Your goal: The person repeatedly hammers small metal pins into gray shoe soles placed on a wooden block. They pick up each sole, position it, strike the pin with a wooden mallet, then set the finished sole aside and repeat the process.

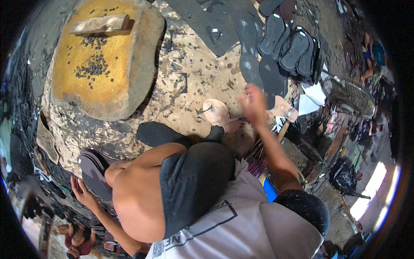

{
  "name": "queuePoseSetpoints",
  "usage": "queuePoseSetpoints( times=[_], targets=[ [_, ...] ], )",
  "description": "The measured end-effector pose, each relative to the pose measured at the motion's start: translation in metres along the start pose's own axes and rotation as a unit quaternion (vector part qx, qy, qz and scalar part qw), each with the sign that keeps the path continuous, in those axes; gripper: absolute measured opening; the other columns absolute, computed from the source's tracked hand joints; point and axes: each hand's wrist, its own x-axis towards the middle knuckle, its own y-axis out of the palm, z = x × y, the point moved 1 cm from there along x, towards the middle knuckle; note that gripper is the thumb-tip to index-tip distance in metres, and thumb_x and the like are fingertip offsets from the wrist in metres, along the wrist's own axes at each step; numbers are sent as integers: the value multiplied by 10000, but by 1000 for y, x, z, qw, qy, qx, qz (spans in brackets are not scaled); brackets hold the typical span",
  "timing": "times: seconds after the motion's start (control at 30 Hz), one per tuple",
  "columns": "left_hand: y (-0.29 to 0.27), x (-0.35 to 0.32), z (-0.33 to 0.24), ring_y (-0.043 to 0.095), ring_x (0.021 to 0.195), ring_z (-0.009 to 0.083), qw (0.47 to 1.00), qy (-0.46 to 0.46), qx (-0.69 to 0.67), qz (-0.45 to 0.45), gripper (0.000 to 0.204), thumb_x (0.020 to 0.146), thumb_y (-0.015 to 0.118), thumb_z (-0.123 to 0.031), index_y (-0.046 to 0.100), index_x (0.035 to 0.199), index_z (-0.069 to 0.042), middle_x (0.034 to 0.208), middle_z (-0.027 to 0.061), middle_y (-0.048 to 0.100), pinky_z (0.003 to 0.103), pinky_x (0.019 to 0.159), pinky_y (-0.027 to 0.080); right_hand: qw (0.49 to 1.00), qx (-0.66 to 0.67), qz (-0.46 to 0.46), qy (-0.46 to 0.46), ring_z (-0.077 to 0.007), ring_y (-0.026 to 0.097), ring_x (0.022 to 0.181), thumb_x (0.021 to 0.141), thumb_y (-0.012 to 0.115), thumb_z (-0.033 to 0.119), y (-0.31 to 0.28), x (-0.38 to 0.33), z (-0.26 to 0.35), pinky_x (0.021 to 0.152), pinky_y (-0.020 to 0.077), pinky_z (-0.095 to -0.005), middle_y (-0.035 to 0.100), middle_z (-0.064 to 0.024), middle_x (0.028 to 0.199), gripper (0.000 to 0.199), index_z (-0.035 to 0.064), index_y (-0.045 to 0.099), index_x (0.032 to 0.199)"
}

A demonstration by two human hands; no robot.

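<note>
Right hand (254, 104) blurred, can't tell its grip, just beside dark shoe soles (249, 62) near surface's (194, 73) right edge; left hand (86, 195) loose, fingers extended, beside sole stack (92, 175), lower-left edge.

Printed dark letters (180, 237) are seen on the white shirt (241, 233), near, beside a bent dark line (202, 226); only part of the print is shown, set at a slant and cut by folds. Small white tags are also seen: on the stack of soles (95, 175) at left, on the black soles (296, 52) at far right, and on the dark sheet (222, 41), far. No writing can be made out on the tags.
</note>
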Motion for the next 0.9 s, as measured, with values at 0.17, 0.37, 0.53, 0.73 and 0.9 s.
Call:
queuePoseSetpoints(
  times=[0.17,0.37,0.53,0.73,0.9],
  targets=[
    [34,32,-18,593,1258,230,997,45,-19,55,422,1038,616,-163,554,1414,18,1380,158,610,354,1071,460,987,56,-69,-132,-434,460,1299,772,813,262,83,-67,40,1091,368,-518,508,-240,1355,688,9,499,1330],
    [29,1,-31,624,1208,230,995,59,-83,-20,417,1001,668,-164,596,1385,-17,1308,145,654,346,1047,480,992,45,-68,-92,-429,555,1150,807,723,105,7,-40,-16,1029,412,-489,578,-263,1228,538,-24,485,1271],
    [87,-24,-34,611,1200,217,986,22,-166,-10,502,967,713,-172,550,1414,-10,1315,141,637,352,1035,484,941,-8,-181,-287,-377,542,1251,957,685,230,-64,83,105,1086,392,-469,601,-206,1342,501,12,539,1384],
    [211,0,-91,410,1435,375,953,-59,-267,130,916,936,739,-346,209,1591,13,1585,278,343,430,1148,378,936,101,-19,-337,-324,652,1154,1019,566,413,4,277,297,998,482,-405,702,-199,1188,497,11,617,1307],
    [275,35,-97,471,1392,303,923,-65,-376,56,886,958,708,-216,142,1587,49,1553,262,407,388,1150,367,947,173,-8,-270,-430,574,1253,1025,495,475,72,351,311,1076,418,-464,626,-286,1297,608,-26,561,1362]
  ],
)
